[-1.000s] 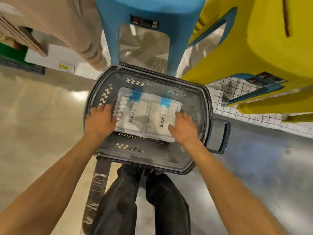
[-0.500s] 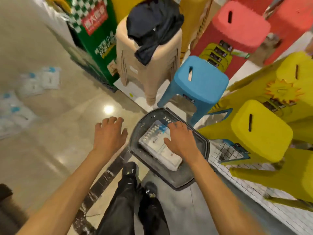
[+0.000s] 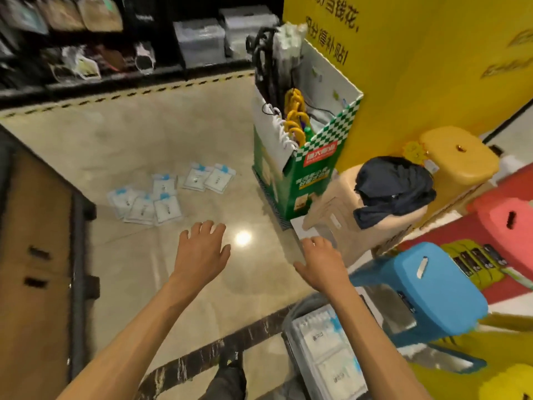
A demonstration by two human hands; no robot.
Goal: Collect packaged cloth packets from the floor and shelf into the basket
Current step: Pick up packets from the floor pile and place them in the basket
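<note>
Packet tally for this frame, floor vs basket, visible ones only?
loose cloth packets on the floor: 6
cloth packets showing in the basket: 2
total: 8 in view; blur and overlap may hide more.

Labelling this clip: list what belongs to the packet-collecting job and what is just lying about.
Job: floor packets, basket, stacked packets inside, left hand, right hand.
Lying about: blue stool, dark cloth on beige stool, green checked box.
</note>
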